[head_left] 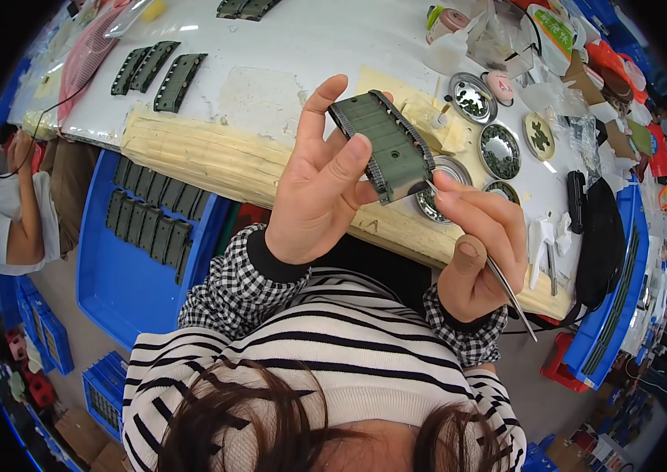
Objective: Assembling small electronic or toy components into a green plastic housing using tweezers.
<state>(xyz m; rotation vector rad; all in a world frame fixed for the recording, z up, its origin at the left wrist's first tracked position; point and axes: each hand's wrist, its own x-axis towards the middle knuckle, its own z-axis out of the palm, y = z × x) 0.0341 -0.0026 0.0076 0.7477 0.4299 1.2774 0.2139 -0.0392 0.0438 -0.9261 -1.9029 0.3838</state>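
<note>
Your left hand (314, 193) holds a green tracked model hull (384, 145) up above the bench edge, thumb and fingers clamped round its sides, index finger sticking up free. Your right hand (479, 252) pinches a thin metal tool (506, 287), probably tweezers, fingers narrow and tight on it, tip touching the hull's lower right corner by the track. The tip itself is too small to tell if it carries a part. Behind the hull, small round metal dishes (498, 149) with dark green bits sit on the white table (286, 47), near the right hand. As for progress: the hull in hand already has tracks on both sides, so it looks mostly assembled, with fine work at one corner under way. Finished-looking pieces lie in rows in the blue tray (125, 291) to your lower left, and more green pieces (156, 75) rest on the table's far left. Dishes not empty, so parts are left to fit. Another person's arm (27, 204) is at the far left.
</note>
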